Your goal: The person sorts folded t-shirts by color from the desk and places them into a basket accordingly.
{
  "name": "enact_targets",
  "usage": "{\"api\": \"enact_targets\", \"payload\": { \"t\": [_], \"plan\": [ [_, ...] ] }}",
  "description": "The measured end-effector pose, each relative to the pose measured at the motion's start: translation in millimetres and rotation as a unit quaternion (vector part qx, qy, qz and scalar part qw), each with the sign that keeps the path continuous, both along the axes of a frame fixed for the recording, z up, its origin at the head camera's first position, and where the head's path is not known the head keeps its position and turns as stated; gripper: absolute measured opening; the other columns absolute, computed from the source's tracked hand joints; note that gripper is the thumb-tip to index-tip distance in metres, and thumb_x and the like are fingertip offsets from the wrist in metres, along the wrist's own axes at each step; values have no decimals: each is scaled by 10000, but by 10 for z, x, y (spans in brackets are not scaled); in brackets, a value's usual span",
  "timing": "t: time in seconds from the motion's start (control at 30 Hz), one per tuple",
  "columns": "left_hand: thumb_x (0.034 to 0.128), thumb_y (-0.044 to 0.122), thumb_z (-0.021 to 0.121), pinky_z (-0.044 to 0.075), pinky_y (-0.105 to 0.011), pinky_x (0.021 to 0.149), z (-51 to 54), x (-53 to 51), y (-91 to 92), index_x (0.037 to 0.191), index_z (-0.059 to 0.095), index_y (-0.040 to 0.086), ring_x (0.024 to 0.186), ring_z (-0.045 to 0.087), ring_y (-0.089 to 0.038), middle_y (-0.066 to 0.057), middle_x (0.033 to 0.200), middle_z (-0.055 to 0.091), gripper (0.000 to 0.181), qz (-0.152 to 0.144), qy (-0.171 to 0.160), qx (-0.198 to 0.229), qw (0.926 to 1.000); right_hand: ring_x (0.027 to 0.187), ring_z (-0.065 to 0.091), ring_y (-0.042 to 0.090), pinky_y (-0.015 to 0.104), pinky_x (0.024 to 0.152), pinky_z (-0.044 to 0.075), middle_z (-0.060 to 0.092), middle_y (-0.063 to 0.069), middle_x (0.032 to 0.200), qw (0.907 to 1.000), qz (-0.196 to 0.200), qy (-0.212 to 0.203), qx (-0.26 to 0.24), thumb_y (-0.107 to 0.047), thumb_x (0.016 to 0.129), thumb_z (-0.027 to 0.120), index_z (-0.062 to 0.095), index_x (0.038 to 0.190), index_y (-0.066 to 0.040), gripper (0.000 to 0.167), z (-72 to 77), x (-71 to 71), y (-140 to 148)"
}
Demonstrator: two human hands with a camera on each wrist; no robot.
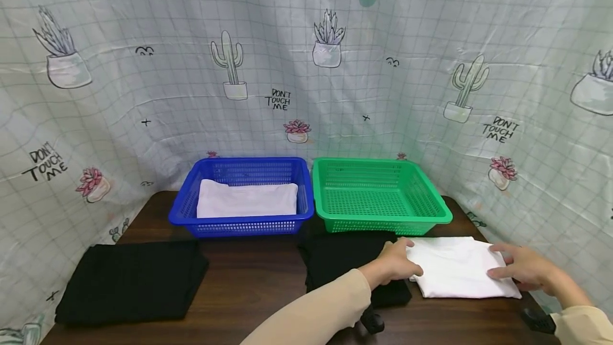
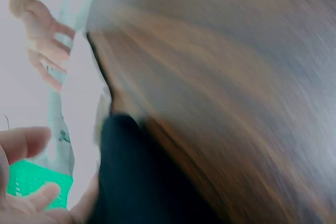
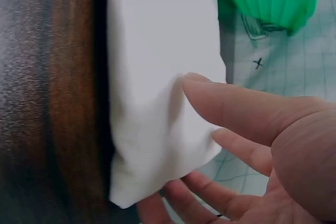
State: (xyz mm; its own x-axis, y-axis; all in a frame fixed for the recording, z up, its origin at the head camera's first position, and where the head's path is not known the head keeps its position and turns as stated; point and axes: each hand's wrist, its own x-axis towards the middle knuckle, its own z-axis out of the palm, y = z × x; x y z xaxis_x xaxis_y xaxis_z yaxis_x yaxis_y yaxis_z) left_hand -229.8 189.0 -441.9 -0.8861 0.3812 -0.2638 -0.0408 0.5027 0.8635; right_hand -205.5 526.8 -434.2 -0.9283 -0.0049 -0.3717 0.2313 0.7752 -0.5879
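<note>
Folded white cloth [image 1: 455, 266], lower right: left hand [image 1: 395, 262] and right hand [image 1: 524, 266] flank it, grips wide; apparently mid-grasp, lifting would call for firm pinches.

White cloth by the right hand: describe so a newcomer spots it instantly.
On the dark wooden table, find the green basket at the back right. In front of its right end lies a folded white cloth, the right hand at its outer end. Unlike the black cloth beside it, it is white; unlike the white fabric in the blue basket, it lies outside.
</note>
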Motion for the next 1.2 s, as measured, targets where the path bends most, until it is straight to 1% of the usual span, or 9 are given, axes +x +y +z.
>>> {"api": "enact_targets", "payload": {
  "t": [0.17,0.37,0.5,0.63,0.83,0.9,0.97,1.1,1.2],
  "plan": [
    [884,162,858,544,-412,817,10,-25,87,1405,603,229,1087,578,-226,-105,1479,513,584,335,-306,148,9989,1148,657,416,515,845,603,474,504,1345,9998,-14,-103,-164,-304,1007,761,239,1545,178,891,-52,-27,-4],
    [891,22,828,595,-427,894,-20,-66,113,1445,558,132,941,706,-264,-109,1366,603,626,428,-776,1136,9896,1125,688,295,447,884,604,565,402,1349,9932,216,-130,-1139,-242,1068,670,156,1602,139,833,-128,-83,81],
    [881,-47,812,599,-460,889,-43,-63,123,1435,533,123,923,685,-274,-109,1387,563,643,321,-962,1709,9800,1117,666,162,378,895,589,572,231,1390,9792,583,-31,-1943,-155,1099,596,283,1679,-172,660,-197,-90,155],
    [884,-65,803,587,-426,884,-105,-64,151,1422,532,144,1014,653,-238,-99,1420,547,638,359,-1026,1863,9765,1182,598,45,338,951,563,323,302,1582,9645,743,-199,-2525,-134,1123,531,361,1633,-399,600,-267,-109,156],
    [900,43,836,564,-424,930,-164,-70,185,1380,592,156,997,661,-228,-66,1348,596,550,510,-734,1598,9831,1445,269,-26,143,929,461,-233,279,1711,9635,540,-479,-2579,-162,1117,546,209,1710,-166,683,-302,-132,91],
    [899,75,849,549,-457,977,-184,-79,198,1365,609,177,1088,659,-257,-67,1345,599,534,599,-675,1464,9851,1533,142,59,114,925,441,-254,266,1711,9627,535,-439,-2616,-151,1110,557,186,1710,-127,705,-299,-138,74],
    [877,83,871,544,-467,985,-223,-103,228,1343,632,212,1181,636,-271,-59,1353,608,539,730,-580,1263,9876,1360,254,-140,106,934,435,-235,278,1712,9632,571,-333,-2605,-150,1106,566,184,1708,-113,714,-305,-141,66],
    [834,31,882,565,-451,883,-258,-111,271,1312,656,263,1201,610,-265,-53,1366,611,577,980,-426,1171,9874,1329,340,-173,121,943,455,-156,304,1707,9599,666,-24,-2724,-107,1098,568,187,1698,-70,712,-313,-129,66],
    [825,16,885,568,-438,842,-251,-65,284,1302,654,266,1158,615,-261,-61,1337,612,586,1087,-298,1334,9846,1216,435,-201,170,963,496,113,126,1708,9544,785,170,-2877,-77,1105,538,219,1697,-87,673,-309,-90,74]
  ]
}}
